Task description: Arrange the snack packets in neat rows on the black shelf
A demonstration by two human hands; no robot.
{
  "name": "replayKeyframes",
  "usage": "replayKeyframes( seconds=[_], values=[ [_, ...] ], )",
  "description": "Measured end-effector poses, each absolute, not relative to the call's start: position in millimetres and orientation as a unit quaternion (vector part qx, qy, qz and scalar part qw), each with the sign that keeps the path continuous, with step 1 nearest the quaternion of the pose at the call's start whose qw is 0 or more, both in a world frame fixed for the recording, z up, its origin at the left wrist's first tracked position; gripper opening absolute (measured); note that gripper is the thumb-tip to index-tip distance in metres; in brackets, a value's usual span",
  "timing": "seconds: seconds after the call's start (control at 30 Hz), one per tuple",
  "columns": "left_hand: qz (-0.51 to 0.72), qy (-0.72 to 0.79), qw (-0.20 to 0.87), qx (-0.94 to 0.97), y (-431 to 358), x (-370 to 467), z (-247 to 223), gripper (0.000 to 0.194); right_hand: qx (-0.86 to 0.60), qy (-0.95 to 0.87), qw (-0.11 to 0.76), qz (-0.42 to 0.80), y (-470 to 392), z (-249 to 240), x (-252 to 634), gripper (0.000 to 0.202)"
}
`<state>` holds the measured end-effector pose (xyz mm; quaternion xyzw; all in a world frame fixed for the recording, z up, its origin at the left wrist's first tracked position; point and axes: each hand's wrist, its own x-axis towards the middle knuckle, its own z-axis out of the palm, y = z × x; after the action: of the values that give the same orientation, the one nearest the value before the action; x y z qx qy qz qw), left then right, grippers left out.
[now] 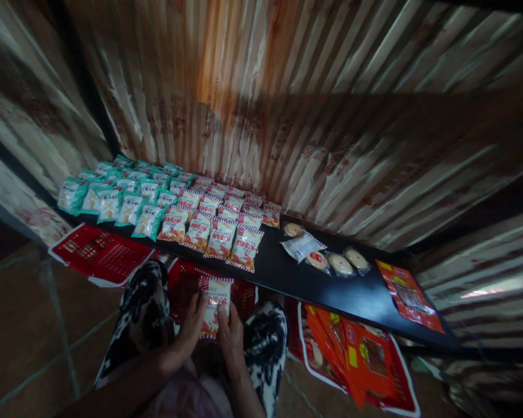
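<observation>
Between my two hands I hold an orange-and-white snack packet with a striped top edge, above my lap. My left hand grips its left side and my right hand its right side, thumbs on the front. Just beyond, rows of matching orange-and-white packets stand on a black shelf. To their left are rows of teal-and-white snack packets. A pale packet lies flat on the shelf, right of the rows, partly over round wrapped biscuits.
An orange flat packet lies at the shelf's right end. Below it, a red basket holds several orange packets. Other red baskets sit under the shelf at left and between my knees. A pleated curtain hangs behind.
</observation>
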<state>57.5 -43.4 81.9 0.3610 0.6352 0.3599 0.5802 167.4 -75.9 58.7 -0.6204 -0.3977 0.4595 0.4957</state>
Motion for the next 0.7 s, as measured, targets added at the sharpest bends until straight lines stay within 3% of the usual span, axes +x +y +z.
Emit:
replayKeyframes(
  seconds=[0.4, 0.7],
  values=[
    [0.332, 0.626, 0.605, 0.363, -46, 63, 45, 0.061, -0.646, -0.384, 0.481, 0.452, -83, 49, 175, 0.051],
    [0.338, 0.613, 0.604, 0.381, -47, 49, 74, 0.048, -0.646, -0.362, 0.503, 0.446, -84, 48, 159, 0.051]
  ],
)
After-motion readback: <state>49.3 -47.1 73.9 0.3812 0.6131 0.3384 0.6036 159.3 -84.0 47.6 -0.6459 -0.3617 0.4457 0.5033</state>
